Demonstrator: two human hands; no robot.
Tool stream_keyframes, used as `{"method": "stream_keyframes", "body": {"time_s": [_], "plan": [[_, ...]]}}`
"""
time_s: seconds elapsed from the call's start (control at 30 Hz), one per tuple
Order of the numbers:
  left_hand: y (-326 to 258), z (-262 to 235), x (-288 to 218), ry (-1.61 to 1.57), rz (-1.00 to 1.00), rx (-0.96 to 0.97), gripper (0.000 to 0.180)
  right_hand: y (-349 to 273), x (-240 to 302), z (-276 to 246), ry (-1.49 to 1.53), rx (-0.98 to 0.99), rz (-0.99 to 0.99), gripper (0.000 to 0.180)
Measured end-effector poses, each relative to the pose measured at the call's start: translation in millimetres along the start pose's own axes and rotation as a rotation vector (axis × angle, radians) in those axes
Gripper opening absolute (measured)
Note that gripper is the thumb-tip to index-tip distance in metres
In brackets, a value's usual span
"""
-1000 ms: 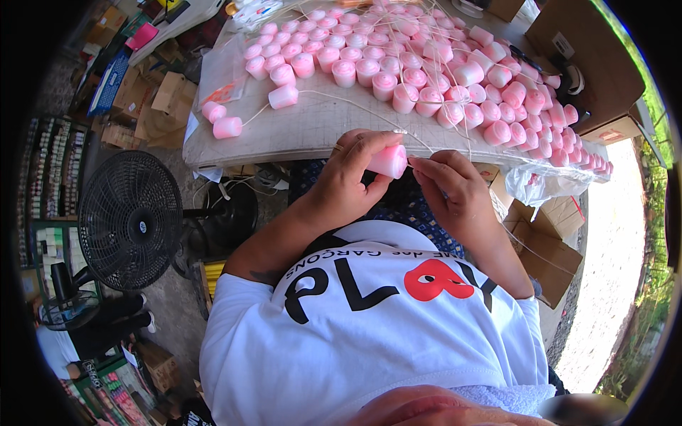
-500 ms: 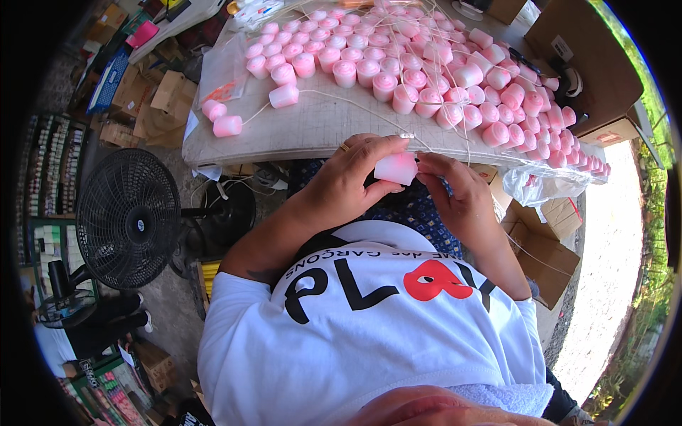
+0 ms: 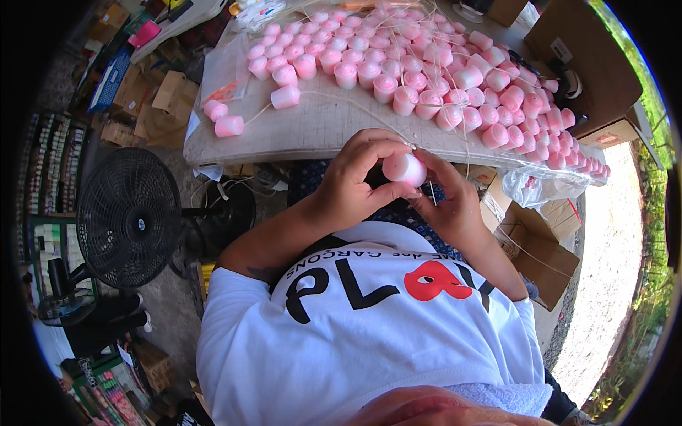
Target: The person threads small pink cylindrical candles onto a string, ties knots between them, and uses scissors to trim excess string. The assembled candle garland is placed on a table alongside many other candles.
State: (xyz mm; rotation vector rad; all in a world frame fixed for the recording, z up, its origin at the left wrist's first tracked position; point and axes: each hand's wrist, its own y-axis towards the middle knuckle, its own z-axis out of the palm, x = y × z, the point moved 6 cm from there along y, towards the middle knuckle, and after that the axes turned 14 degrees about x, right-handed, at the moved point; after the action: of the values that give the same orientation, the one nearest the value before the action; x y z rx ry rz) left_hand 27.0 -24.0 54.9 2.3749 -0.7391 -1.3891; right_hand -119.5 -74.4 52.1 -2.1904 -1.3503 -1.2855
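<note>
In front of my chest, past the table's near edge, I hold a small pink-and-white cup-shaped piece that looks like wax. My left hand is closed on it, fingers over the top and thumb underneath. From the other side my right hand grips its edge with fingertips and thumb. A thin shiny pin-like rod shows beside the right fingers; its hold is partly hidden. A pale string runs across the table toward my hands. Many similar pieces crowd the table, with strings lying over them.
The pale table spans ahead. A few loose pieces lie at its left. Clear plastic hangs over the right front edge, above open cardboard boxes. A black fan stands left; a tall cardboard box is far right.
The held piece has turned from lying sideways to showing a rounded pale end. My right fingers have shifted in around its edge, and the thin rod now shows.
</note>
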Motion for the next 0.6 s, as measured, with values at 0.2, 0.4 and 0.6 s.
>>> {"method": "stream_keyframes", "body": {"time_s": [0.2,0.4,0.6], "plan": [[-3,-7,1,-0.206,0.020,-0.089,0.048,0,-8,4,0.123,-0.012,0.019,0.043],[-8,-25,17,-0.512,-0.002,-0.245,0.045,-8,-22,-14,0.129,-0.077,0.141,0.019],[-12,-32,37,-0.598,-0.166,-0.302,0.055,-8,-5,-42,-0.007,-0.261,0.035,0.015]]}}
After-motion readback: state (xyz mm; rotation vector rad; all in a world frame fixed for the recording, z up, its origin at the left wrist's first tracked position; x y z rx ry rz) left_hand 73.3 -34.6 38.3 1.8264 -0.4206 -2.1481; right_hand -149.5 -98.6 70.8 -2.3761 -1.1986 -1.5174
